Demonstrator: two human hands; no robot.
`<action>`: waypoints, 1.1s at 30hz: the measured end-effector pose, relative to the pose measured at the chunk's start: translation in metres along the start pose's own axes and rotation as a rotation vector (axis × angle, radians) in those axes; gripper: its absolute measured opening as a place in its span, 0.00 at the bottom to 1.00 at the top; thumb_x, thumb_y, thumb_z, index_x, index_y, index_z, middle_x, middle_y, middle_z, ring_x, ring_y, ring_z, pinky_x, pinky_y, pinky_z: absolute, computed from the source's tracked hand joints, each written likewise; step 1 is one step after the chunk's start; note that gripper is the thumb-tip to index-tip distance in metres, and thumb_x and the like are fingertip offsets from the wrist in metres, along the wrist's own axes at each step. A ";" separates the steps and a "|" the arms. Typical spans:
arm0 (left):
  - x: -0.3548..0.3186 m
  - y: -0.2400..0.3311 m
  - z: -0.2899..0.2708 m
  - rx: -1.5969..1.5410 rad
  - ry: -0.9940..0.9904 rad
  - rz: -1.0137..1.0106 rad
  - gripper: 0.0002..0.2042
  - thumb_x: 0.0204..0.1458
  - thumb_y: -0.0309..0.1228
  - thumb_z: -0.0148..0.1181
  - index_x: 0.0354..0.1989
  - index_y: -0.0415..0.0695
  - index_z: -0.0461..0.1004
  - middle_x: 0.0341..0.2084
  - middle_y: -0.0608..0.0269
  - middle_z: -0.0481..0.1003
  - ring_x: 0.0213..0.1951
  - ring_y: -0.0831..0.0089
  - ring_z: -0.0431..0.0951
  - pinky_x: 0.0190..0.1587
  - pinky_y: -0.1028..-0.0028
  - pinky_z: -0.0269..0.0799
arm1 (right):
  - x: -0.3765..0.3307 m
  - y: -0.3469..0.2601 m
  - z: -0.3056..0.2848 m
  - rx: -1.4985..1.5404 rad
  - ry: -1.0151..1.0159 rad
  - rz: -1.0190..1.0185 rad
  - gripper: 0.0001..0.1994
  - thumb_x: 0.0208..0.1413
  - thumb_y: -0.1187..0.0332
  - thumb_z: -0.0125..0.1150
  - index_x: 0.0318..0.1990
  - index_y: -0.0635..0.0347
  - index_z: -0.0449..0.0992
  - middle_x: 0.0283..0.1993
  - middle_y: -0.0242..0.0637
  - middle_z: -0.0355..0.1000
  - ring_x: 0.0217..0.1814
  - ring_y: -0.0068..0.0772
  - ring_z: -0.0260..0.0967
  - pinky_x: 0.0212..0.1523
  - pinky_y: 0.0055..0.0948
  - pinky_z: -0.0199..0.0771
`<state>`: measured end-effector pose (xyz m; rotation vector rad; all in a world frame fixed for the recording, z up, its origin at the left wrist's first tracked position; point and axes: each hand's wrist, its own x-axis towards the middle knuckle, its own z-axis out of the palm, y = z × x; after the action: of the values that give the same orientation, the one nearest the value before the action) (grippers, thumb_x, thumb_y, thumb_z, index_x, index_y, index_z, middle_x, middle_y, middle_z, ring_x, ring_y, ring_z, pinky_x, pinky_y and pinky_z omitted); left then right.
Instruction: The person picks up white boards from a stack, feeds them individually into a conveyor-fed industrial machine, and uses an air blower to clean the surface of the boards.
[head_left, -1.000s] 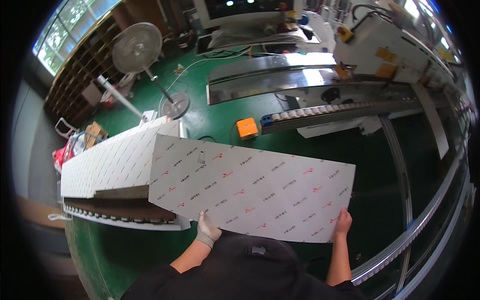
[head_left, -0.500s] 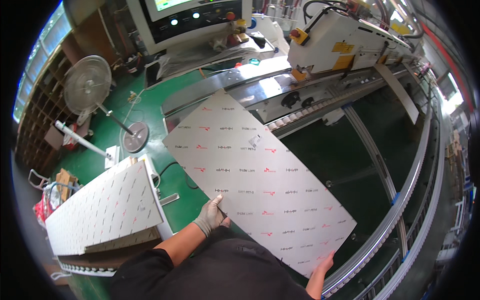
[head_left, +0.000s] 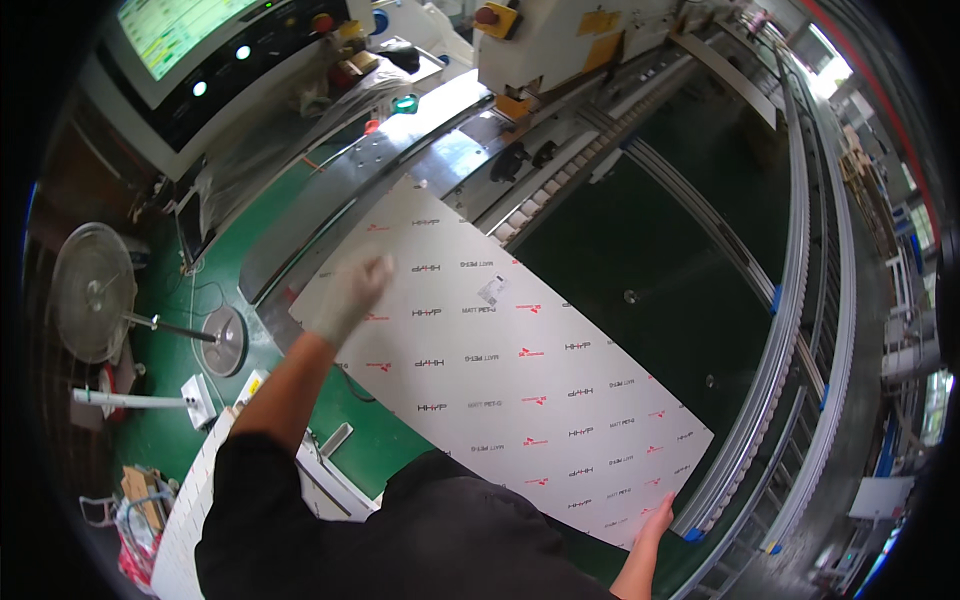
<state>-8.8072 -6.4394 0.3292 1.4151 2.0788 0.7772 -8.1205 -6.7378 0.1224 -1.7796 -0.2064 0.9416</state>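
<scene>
A white rectangular panel (head_left: pixel 480 375), its film printed in rows of black and red, lies slanted in front of me. Its far end reaches the machine's metal table edge (head_left: pixel 370 160), and a small white label (head_left: pixel 493 290) sticks to its upper right part. My gloved left hand (head_left: pixel 355 295) is over the panel's far left part, blurred by motion; whether it touches the panel I cannot tell. At the near right corner, my bare right hand (head_left: pixel 655 522) grips the panel's edge, with some fingers hidden beneath.
A control console (head_left: pixel 190 85) with a lit screen stands at the far left, and a white machine housing (head_left: pixel 570 45) at the back. Rails (head_left: pixel 770 400) curve along the right. On the left are a standing fan (head_left: pixel 95 290) and a stack of similar panels (head_left: pixel 185 530).
My left hand has left the panel's near left edge and moved forward over its far left part. The view has turned right and closer to the machine; my right hand keeps its corner.
</scene>
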 end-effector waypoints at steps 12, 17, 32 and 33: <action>0.225 0.032 0.062 0.341 0.136 -0.217 0.24 0.51 0.54 0.54 0.52 0.57 0.81 0.53 0.57 0.80 0.58 0.57 0.77 0.60 0.59 0.71 | -0.041 0.004 -0.004 -0.069 0.161 0.039 0.33 0.67 0.45 0.54 0.60 0.73 0.72 0.56 0.47 0.76 0.53 0.42 0.77 0.53 0.38 0.77; 0.237 0.026 0.069 0.338 0.202 -0.214 0.18 0.49 0.45 0.53 0.44 0.55 0.83 0.50 0.57 0.80 0.55 0.56 0.78 0.57 0.58 0.73 | -0.054 -0.009 0.001 -0.069 0.157 0.027 0.32 0.68 0.46 0.53 0.60 0.73 0.72 0.56 0.47 0.76 0.52 0.42 0.77 0.52 0.39 0.78; 0.277 -0.017 0.092 -0.433 0.503 -0.062 0.18 0.58 0.48 0.58 0.33 0.44 0.82 0.32 0.49 0.81 0.38 0.51 0.82 0.45 0.61 0.74 | -0.061 -0.011 -0.005 -0.059 0.135 0.020 0.33 0.70 0.46 0.50 0.64 0.73 0.68 0.62 0.48 0.72 0.60 0.42 0.74 0.59 0.39 0.74; 0.277 -0.019 0.092 -0.466 0.484 -0.059 0.18 0.58 0.47 0.59 0.33 0.44 0.82 0.31 0.48 0.81 0.37 0.51 0.82 0.44 0.61 0.74 | -0.061 -0.014 -0.004 -0.075 0.140 0.019 0.33 0.70 0.46 0.50 0.64 0.73 0.68 0.61 0.48 0.73 0.59 0.42 0.74 0.59 0.39 0.74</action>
<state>-8.8485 -6.1692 0.2258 0.9687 2.0614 1.5809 -8.1550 -6.7685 0.1657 -1.9111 -0.1369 0.8284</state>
